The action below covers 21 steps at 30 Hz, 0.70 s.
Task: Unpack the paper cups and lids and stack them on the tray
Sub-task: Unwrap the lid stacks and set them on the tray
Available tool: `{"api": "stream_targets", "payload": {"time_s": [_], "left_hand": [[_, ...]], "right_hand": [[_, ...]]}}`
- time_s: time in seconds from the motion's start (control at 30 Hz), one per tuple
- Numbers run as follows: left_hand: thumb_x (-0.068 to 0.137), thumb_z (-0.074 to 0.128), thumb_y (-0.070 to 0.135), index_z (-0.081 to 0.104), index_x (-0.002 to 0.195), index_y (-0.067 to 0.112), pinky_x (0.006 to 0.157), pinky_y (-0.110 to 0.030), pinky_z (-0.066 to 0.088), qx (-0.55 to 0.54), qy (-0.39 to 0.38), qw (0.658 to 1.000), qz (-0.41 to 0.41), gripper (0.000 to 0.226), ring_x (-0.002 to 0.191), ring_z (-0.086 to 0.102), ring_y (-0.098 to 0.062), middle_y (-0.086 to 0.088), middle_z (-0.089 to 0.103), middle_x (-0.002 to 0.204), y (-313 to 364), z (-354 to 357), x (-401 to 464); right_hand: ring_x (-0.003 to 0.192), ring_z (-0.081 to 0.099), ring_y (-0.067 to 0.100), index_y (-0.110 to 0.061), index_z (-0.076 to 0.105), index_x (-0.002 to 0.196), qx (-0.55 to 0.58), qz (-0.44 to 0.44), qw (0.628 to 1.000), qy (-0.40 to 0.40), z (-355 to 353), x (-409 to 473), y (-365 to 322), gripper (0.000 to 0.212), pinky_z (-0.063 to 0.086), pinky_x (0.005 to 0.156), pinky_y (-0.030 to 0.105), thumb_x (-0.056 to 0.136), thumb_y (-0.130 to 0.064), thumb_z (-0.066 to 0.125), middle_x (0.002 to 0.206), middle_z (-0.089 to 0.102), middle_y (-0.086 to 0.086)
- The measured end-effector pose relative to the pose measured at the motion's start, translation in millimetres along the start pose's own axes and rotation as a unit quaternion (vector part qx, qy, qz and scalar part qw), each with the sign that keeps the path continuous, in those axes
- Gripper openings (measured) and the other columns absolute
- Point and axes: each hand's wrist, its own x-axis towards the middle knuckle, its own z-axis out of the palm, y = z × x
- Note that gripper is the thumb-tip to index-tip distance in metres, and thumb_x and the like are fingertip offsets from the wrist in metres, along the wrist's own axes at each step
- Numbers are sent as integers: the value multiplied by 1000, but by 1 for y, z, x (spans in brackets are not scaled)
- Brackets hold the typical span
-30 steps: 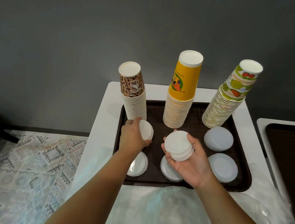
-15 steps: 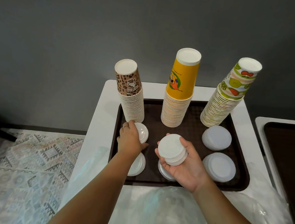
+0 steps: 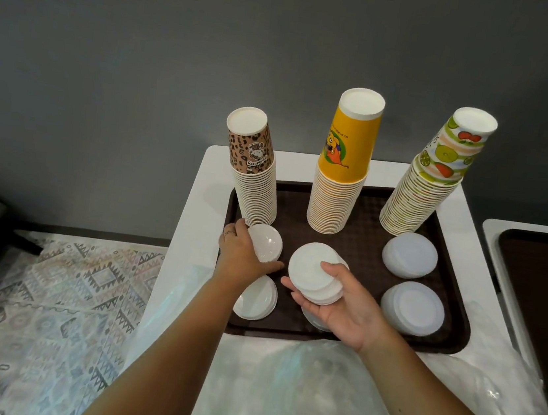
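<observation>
Left hand (image 3: pixel 242 255) grips 1 lid (image 3: pixel 266 242), partly covering it. Right hand (image 3: pixel 340 305) cups lid stack (image 3: pixel 313 269), hiding another lid pile (image 3: pixel 312 319) on tray (image 3: pixel 364 249).

Lid (image 3: pixel 264 243) now down on tray (image 3: pixel 363 253)

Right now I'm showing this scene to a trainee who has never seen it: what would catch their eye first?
Three tall stacks of upside-down paper cups along the brown plastic tray's far edge: leopard-print, yellow, fruit-patterned. In front, the right hand holds a small stack of white round lids above the tray, while the left hand grips a lid pile at the tray's left.
</observation>
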Motion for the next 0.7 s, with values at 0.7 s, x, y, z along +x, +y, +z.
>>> {"api": "stream_targets", "payload": {"time_s": [0.7], "left_hand": [[97,47,16,49,133,13,95,-40,49,-140,-58,988,-23,36,112,55,-25,-10,57,122,-27,-20,-74]], "right_hand": [[121,41,28,-24,45,135,-636,-219,728,131,40,33,62,52,34,101,32,86,-30,65,132,47,5]]}}
